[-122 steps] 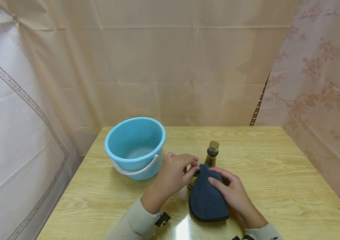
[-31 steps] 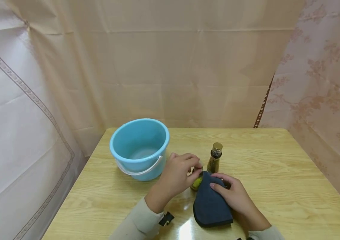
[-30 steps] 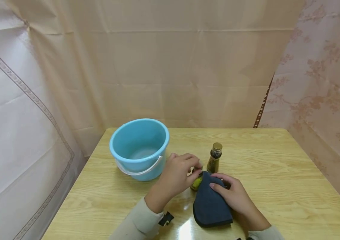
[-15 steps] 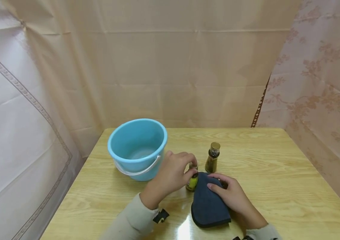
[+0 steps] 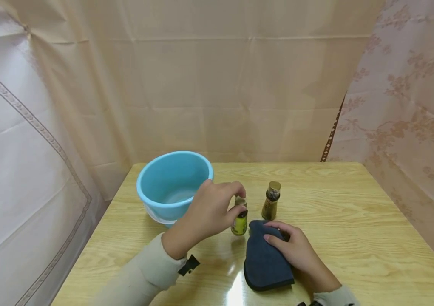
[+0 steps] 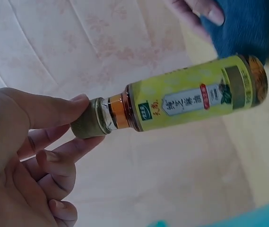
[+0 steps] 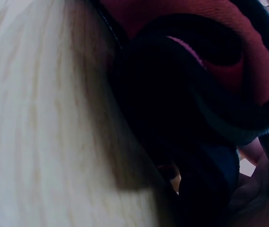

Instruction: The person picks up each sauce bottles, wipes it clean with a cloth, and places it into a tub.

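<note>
My left hand [image 5: 211, 208] pinches a small sesame oil bottle [image 5: 239, 223] by its cap, thumb on one side and fingers on the other. In the left wrist view the yellow-green label [image 6: 186, 97] and the olive-gold cap [image 6: 87, 120] show plainly. The bottle hangs base-down, its shadow on the table just below it. My right hand [image 5: 295, 244] grips a dark blue folded cloth item [image 5: 266, 259] with black edging, thumb on top and other fingers partly hidden. Seen from the right wrist, it curls round a red inner side [image 7: 262, 61].
A second, brown bottle with a gold cap [image 5: 271, 206] stands upright behind the cloth item. The light blue bucket [image 5: 155, 182] with a white handle is at the back left, partly behind my left hand. The wooden table [image 5: 335, 204] ends at a beige curtain [image 5: 220, 97].
My left hand has drawn the sesame oil bottle up and leftward, away from the cloth item, and now overlaps the bucket's edge. The right hand and cloth item have hardly moved.
</note>
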`<state>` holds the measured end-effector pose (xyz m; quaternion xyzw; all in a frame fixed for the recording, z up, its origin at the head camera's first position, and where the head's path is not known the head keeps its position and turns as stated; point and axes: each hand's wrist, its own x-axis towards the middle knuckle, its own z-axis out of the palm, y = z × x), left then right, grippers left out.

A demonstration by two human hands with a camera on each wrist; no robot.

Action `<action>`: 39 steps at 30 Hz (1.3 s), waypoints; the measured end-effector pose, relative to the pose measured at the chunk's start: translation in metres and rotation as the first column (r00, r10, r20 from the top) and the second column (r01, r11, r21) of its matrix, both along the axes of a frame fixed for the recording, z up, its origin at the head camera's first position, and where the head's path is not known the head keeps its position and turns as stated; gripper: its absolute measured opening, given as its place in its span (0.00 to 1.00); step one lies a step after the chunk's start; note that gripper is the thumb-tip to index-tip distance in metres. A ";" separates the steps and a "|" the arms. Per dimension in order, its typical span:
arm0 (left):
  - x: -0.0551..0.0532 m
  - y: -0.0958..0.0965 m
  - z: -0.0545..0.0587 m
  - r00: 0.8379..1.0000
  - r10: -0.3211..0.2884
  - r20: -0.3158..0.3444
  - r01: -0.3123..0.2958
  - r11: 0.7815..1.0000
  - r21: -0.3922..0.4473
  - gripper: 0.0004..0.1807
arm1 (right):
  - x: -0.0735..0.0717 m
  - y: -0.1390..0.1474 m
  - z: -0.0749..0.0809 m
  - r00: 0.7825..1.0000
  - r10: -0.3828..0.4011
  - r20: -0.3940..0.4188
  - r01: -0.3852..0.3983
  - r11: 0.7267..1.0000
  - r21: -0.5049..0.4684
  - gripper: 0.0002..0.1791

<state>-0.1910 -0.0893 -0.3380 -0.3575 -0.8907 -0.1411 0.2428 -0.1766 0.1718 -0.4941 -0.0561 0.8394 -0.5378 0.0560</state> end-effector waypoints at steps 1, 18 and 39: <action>0.000 -0.002 0.006 1.000 -0.006 -0.007 0.006 1.000 0.000 0.11 | 0.000 0.000 0.000 1.000 -0.002 -0.001 0.002 1.000 0.008 0.18; -0.011 -0.037 0.096 0.987 0.011 0.161 -0.017 0.999 0.038 0.10 | 0.001 0.001 -0.001 1.000 -0.016 0.004 0.016 1.000 -0.021 0.18; -0.038 -0.091 0.150 0.926 0.173 0.337 -0.240 0.956 0.168 0.09 | 0.009 0.071 0.024 0.995 -0.100 -0.019 0.101 0.994 0.040 0.25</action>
